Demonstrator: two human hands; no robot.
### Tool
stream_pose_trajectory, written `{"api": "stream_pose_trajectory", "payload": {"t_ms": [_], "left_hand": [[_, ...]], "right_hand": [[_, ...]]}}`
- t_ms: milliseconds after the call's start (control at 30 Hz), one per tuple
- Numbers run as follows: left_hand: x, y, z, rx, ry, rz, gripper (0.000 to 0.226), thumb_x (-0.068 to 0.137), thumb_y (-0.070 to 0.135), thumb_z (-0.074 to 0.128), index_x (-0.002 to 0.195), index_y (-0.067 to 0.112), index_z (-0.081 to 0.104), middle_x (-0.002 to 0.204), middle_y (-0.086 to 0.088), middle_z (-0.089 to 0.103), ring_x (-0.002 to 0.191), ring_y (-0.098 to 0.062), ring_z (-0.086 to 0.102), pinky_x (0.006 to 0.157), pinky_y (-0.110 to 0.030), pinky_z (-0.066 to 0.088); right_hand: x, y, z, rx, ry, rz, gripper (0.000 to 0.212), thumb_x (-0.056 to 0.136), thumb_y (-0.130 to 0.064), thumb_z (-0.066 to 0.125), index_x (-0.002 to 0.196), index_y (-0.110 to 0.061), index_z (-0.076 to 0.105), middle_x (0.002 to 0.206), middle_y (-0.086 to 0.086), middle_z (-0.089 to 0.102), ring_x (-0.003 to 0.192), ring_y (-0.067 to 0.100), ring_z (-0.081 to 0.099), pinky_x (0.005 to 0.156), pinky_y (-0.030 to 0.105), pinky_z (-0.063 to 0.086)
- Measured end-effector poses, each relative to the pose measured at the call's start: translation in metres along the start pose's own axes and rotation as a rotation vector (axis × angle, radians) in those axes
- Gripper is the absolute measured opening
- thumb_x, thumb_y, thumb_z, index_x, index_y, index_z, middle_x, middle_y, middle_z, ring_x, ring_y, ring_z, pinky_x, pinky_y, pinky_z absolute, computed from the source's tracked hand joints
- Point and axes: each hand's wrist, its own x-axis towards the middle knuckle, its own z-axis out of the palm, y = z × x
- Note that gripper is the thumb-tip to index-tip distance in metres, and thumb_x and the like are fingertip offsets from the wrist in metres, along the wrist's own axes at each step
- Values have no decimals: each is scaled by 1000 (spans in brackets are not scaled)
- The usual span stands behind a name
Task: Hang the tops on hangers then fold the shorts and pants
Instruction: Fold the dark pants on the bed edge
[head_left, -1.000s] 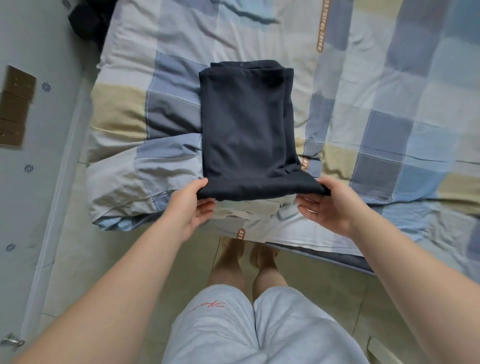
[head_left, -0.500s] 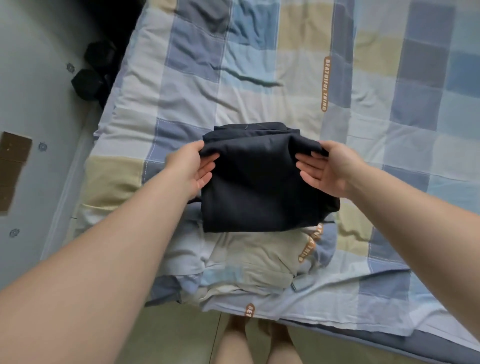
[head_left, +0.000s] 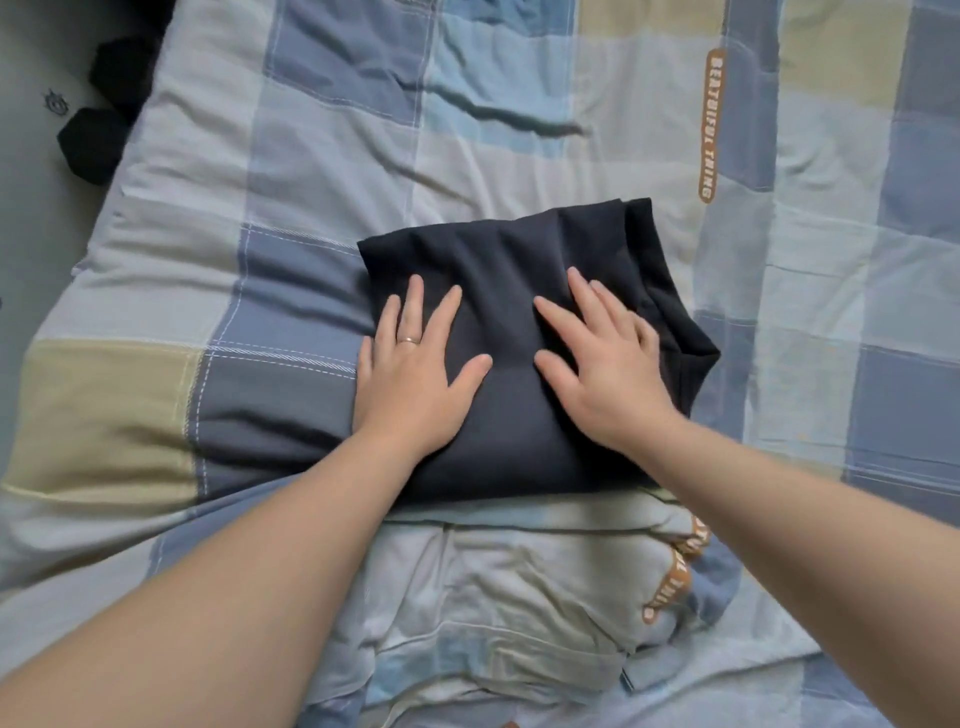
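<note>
Evidently the dark garment (head_left: 509, 249) lies folded into a compact stack on the checked quilt (head_left: 311, 182), left hand (head_left: 415, 374) and right hand (head_left: 608, 374) both spread flat, pressing on it; nothing else of the task is in view, so what remains cannot be judged.

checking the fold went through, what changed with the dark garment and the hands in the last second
The left hand and right hand had pinched the garment by its near edge. They carried that edge away from the person, folding it over itself, then let go. Both now press flat on top of it. The garment stayed on the quilt.
</note>
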Motion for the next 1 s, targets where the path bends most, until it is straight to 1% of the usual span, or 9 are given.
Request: {"api": "stream_pose_trajectory", "payload": {"t_ms": [167,300,467,633,767,833,867,933,1000], "left_hand": [[11,-10,17,85,2,5,76,95,65,39,153,52,-9,164,12,-23,153,-23,-14,122,-51,6],[4,-2,8,-32,69,-48,93,88,64,58,155,48,-5,166,11,-19,152,-35,7,119,-50,20],[-1,1,-6,-364,110,-285,123,72,53,83,156,40,-6,165,1,14,141,-26,37,106,-42,38],[9,-1,-9,-402,35,-396,118,72,64,77,156,39,-2,156,-3,40,136,-29,46,105,-41,38],[20,-4,-14,-518,10,-448,109,74,69,72,157,33,11,150,3,48,136,-27,48,112,-43,38],[21,-5,-15,-491,-22,-439,107,76,68,71,157,30,11,152,2,47,138,-28,46,114,-44,36],[19,-6,-15,-477,-37,-441,106,78,68,69,158,30,11,153,1,45,139,-28,45,115,-43,35],[14,-5,-14,-487,-69,-455,101,80,67,68,157,29,16,153,2,45,139,-28,44,115,-43,35],[5,-3,-14,-561,-88,-476,88,80,65,69,151,29,32,145,5,53,133,-26,50,112,-44,39]], "right_hand": [[-7,15,30,-153,8,-44,62,102,-48,37,158,-41,12,168,-8,-6,154,12,-8,122,40,-1],[-7,15,18,-111,-21,-67,68,100,-48,43,158,-40,10,168,-11,-9,153,8,-12,122,39,-3],[-16,30,-6,-30,20,57,88,91,-53,58,160,-34,6,168,-7,-5,154,19,-1,121,45,11],[-12,47,-13,333,-39,283,114,78,-59,73,160,-30,0,166,-8,14,151,22,19,122,48,22],[-4,51,-12,363,-3,394,119,70,-65,78,159,-32,6,161,-4,28,146,25,27,119,51,24],[-3,52,-13,534,13,436,105,68,-59,82,153,-32,26,148,-5,45,136,19,45,110,40,41],[-3,53,-14,665,20,463,92,69,-54,85,145,-30,39,136,-8,56,123,11,57,97,29,52],[-5,56,-19,882,-9,512,66,71,-44,88,125,-26,55,111,-12,70,94,2,71,67,14,55],[-7,59,-25,997,-96,511,60,68,-44,89,118,-26,61,100,-12,76,85,5,74,60,16,56]]}}
